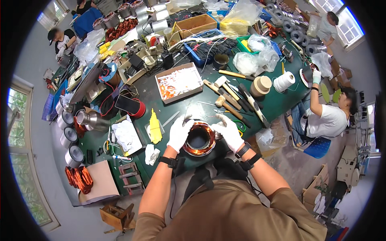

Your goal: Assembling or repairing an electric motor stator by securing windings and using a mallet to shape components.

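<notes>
A motor stator (197, 152), a metal ring packed with orange-brown copper windings, stands at the near table edge in front of me. My left hand (179, 133), in a white glove, grips its left side, with the fingertips at the upper rim. On the opposite side my right hand (229, 132), also gloved, has curled fingers and the thumb against the rim. Whether a thin wire lies between the fingertips is too small to tell. Left of the stator are a yellow bundle of strips (155, 127) and a crumpled white cloth (151, 154).
Beyond the stator sits a cardboard box (180, 82) of small white and orange pieces. Hammers (229, 91) and pliers (225, 114) lie to the right, near a white spool (284, 81). Copper coils (82, 179) rest at the left. A co-worker (325, 116) sits at the right.
</notes>
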Tool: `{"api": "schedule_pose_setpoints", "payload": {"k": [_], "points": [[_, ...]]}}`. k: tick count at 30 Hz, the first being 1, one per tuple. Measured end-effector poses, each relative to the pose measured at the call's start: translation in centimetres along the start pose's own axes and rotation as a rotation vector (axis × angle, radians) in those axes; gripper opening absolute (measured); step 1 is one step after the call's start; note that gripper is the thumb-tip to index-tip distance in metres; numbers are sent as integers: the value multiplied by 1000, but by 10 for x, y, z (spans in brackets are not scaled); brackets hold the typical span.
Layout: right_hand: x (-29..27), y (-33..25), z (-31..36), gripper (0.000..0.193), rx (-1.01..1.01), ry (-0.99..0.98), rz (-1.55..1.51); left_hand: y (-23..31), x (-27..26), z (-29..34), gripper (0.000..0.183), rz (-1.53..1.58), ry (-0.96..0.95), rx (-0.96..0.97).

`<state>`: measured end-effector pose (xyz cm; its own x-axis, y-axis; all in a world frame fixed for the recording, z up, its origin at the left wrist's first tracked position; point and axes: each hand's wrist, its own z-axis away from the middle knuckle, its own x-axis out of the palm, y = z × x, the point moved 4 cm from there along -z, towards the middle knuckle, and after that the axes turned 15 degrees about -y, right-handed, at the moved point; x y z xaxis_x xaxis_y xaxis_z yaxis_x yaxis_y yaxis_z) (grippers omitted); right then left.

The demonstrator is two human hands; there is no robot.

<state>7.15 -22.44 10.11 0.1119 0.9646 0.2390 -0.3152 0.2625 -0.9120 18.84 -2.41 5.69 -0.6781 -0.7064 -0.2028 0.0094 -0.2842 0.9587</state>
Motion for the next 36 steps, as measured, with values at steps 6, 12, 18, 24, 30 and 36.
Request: {"api": "schedule_pose_setpoints", "payload": {"k": [6, 12, 18, 24, 30, 36], "points": [[-63, -19, 24, 28, 11, 19, -196, -8, 6, 18, 31, 204, 67, 109], [-178, -39, 73, 22, -100, 290, -360, -10, -31, 51, 30, 755, 412, -18], [-249, -29, 38, 22, 202, 127, 257, 62, -109, 76, 31, 306, 664, 28], [-222, 60, -26, 66, 333, -181, 1567, 128, -140, 151, 36, -7, 1206, 98], [-221, 91, -44, 40, 214, -101, 1529, 137, 42, 95, 43, -474, 493, -260], [-214, 42, -28, 38, 310, -80, 1029, 106, 153, 39, 44, -692, -200, 62]]}}
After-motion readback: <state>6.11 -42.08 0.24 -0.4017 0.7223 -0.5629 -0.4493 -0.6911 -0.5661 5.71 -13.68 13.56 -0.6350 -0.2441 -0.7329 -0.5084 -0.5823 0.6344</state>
